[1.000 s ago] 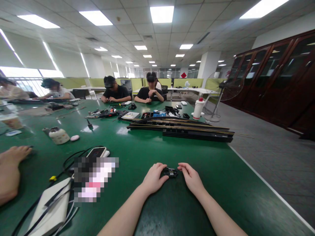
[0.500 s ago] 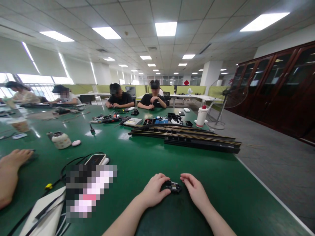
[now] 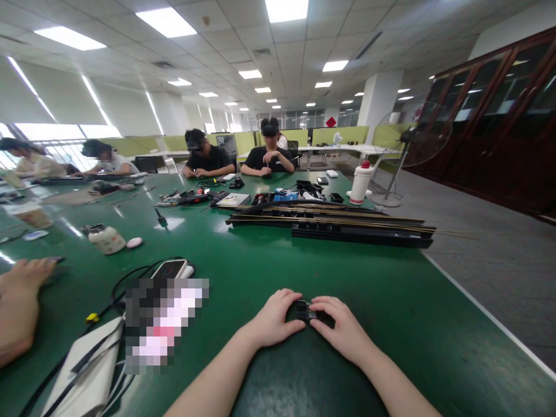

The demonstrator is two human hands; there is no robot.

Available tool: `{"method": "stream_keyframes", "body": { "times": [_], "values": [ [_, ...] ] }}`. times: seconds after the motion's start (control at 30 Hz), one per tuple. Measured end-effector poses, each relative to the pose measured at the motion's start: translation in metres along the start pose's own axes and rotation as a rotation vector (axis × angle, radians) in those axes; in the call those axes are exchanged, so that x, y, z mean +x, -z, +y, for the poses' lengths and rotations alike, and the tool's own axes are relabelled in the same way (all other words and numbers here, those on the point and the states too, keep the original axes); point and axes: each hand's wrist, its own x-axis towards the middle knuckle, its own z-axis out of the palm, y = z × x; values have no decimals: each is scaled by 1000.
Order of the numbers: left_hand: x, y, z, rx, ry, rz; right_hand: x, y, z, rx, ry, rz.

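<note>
- Between left grip [image 3: 274, 317] and right grip [image 3: 342, 325]: small black part [image 3: 304, 311], pinched by both, low over table [image 3: 252, 266]; can't tell if touching.
- Left of left grip: phone [image 3: 169, 270], white box [image 3: 93, 385] under cables.
- Beyond both grips, well apart: long black rails [image 3: 360, 238].

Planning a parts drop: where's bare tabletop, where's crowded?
Free: between the black rails and the left hand and right hand; also right of the right hand, out to the table edge. Crowded: left, around the phone and white slab; beyond the rails, among tools.
</note>
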Motion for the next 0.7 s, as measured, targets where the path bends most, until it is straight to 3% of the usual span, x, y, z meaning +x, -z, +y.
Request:
{"method": "stream_keyframes", "body": {
  "times": [0.4, 0.7],
  "values": [
    [-1, -1, 1, 48, -19, 34, 1, 1, -1, 16, -12, -18],
    [-1, -2, 0, 42, -16, 40, 0, 0, 7, 176, -59, 92]
  ]
}}
